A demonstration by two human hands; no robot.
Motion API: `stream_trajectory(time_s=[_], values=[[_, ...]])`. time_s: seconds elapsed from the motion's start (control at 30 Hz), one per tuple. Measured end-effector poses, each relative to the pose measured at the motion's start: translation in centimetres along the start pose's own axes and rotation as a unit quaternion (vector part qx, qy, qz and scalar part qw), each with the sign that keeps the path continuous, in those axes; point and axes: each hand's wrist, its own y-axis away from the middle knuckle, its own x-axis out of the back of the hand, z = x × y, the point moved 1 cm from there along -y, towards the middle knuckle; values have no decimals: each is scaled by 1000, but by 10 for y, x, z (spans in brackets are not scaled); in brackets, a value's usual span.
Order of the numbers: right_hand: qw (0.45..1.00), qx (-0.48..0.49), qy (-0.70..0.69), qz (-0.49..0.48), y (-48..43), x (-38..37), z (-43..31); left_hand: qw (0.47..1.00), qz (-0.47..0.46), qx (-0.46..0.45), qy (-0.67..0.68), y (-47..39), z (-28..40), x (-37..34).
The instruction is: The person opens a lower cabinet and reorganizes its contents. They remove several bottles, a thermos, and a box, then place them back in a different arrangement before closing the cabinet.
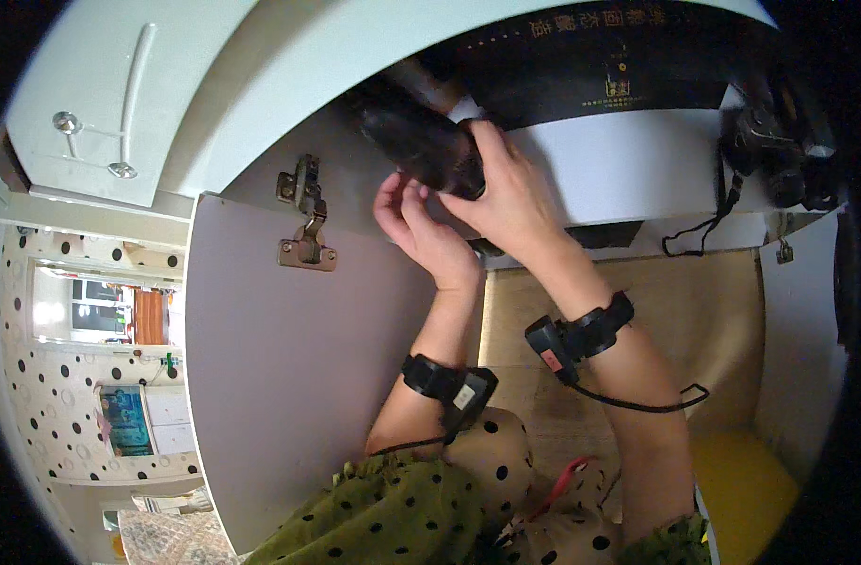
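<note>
Inside the cabinet, my right hand [511,187] grips the near end of a dark, shiny, elongated object [427,145], possibly a leather shoe. Its thumb lies under the near end and its fingers reach over the top. Just below and to the left, my left hand [423,233] has its fingers bent upward close to the object's underside. Whether those fingertips touch it is hidden. The object's far end fades into shadow over the white shelf [614,166]. Both wrists wear black strapped devices with cables.
A black box [585,78] with gold writing sits at the back of the shelf. Black items with a dangling strap [713,212] are at its right end. The open cabinet door [317,367], with a metal hinge [307,219], stands at left. Wooden floor [642,311] shows below.
</note>
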Motion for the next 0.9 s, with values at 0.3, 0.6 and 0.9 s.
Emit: stream_trajectory(time_s=[0.3, 0.6, 0.9], values=[[996, 39, -25, -82, 6, -30, 7, 994, -32, -1, -101, 13, 17, 5], [998, 41, -12, -56, 4, -31, 7, 983, -69, -6, -172, 7, 9, 17], [992, -9, -98, -76, 3, -32, 11, 987, -82, -24, -132, 1, 14, 18]])
